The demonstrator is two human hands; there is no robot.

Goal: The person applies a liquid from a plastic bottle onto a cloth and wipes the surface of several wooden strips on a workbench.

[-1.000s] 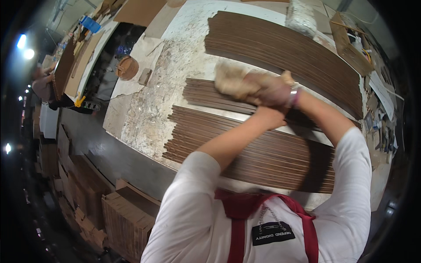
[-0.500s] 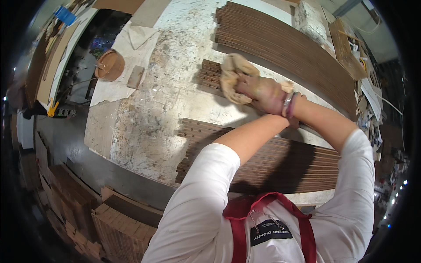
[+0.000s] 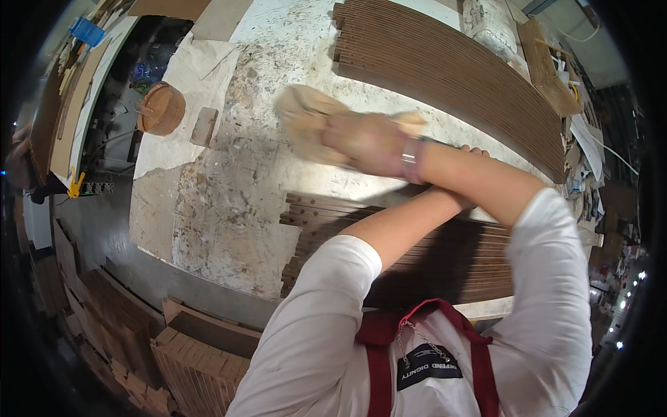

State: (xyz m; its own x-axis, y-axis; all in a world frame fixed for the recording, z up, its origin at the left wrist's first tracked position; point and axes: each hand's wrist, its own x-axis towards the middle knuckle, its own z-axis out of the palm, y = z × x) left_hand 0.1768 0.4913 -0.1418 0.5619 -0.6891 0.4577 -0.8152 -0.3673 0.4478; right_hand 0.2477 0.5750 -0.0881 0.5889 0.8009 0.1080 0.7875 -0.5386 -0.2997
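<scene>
My right hand [image 3: 365,142] is closed on a tan, crumpled cloth [image 3: 302,125], blurred by motion over the pale worktable [image 3: 243,187]. Beneath the right forearm crosses my left arm. Only curled fingertips of my left hand [image 3: 475,151] show past that forearm, beside a sliver of dark wood; they look wrapped around the wooden slats there, which my arms and the cloth mostly hide. Closer to me lies a row of brown slats [image 3: 445,278] with holes near their left ends, partly under my left forearm and in shadow.
Across the far side runs a broad row of dark slats [image 3: 445,76]. A round brown tub [image 3: 161,109] and a small flat block [image 3: 204,126] sit on the table's left, near paper sheeting. Stacked boards [image 3: 201,368] stand below left. A wooden box [image 3: 545,66] is far right.
My right hand and the cloth have swept left, past where the middle slats' ends showed. Fingertips of my left hand now show beyond the right forearm.
</scene>
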